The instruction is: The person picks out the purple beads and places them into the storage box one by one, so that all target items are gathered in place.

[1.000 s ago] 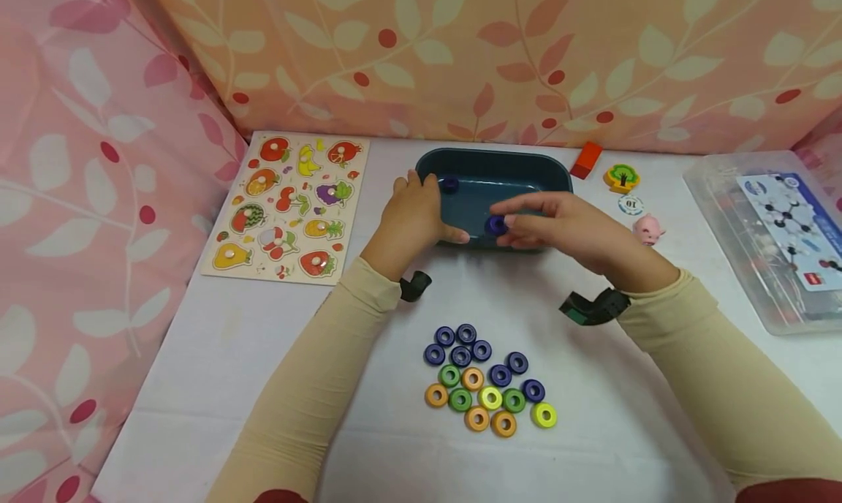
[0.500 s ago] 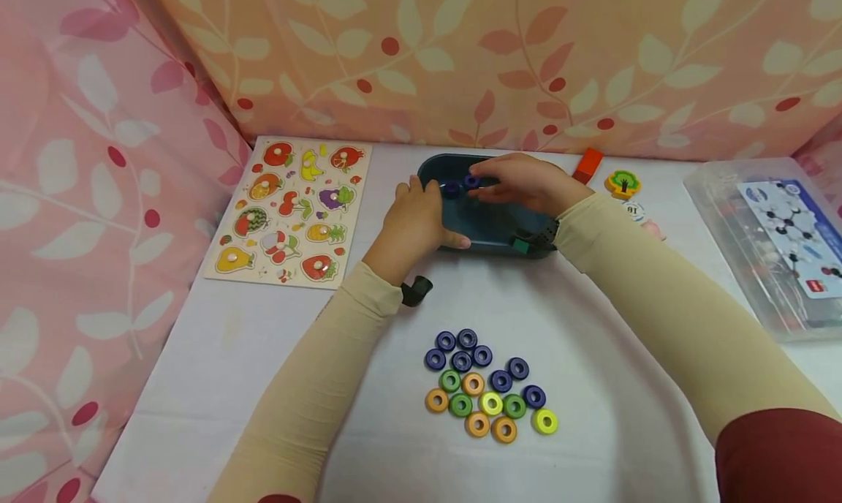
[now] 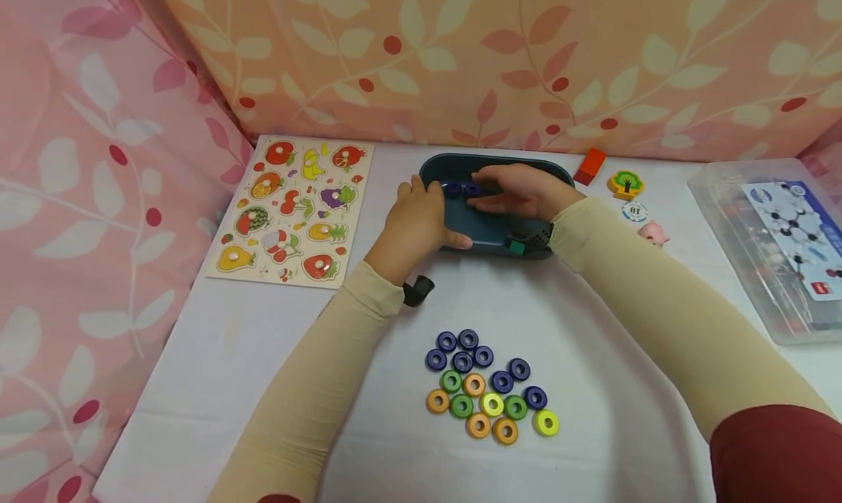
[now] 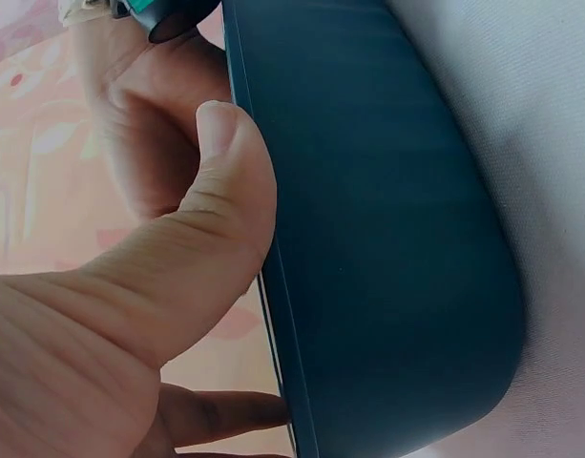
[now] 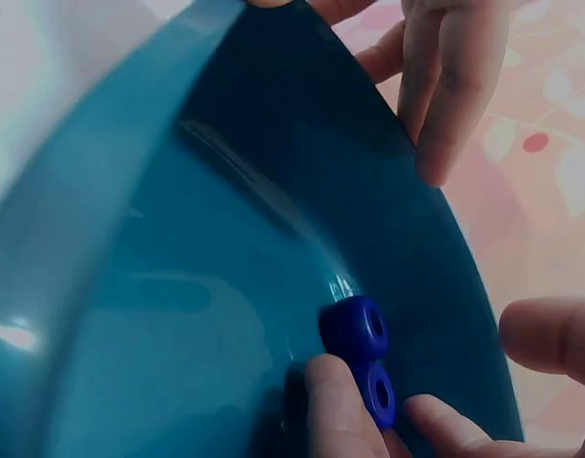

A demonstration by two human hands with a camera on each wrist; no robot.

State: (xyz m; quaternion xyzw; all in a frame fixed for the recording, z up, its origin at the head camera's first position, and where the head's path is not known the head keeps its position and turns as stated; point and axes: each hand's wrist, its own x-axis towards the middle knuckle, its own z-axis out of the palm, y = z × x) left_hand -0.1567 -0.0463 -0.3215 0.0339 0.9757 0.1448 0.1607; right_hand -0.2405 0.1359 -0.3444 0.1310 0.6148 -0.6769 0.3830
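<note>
My left hand [image 3: 416, 221] grips the left end of a dark teal plastic box [image 3: 500, 246], its thumb along the near rim and its fingers at the rim farther back. In the left wrist view the thumb [image 4: 230, 186] bends against the box's edge. Inside the box my right hand [image 3: 526, 188] pinches a dark blue ring-shaped bead [image 5: 380, 393] between thumb and fingers, low by the far wall. Directly beside it sits another blue bead [image 5: 354, 326], and the two overlap in the right wrist view.
Several blue, green, orange and yellow beads [image 3: 491, 404] lie in front of the box. To its left is a fruit puzzle board [image 3: 289, 210]. A red block [image 3: 590, 167], tree piece [image 3: 625, 185], chip [image 3: 634, 210], pink pig [image 3: 653, 232] and clear case [image 3: 763, 254] stand right.
My right hand has carried the blue bead from above the box's near side to the far wall, beside the other bead. The left hand has stayed on the box.
</note>
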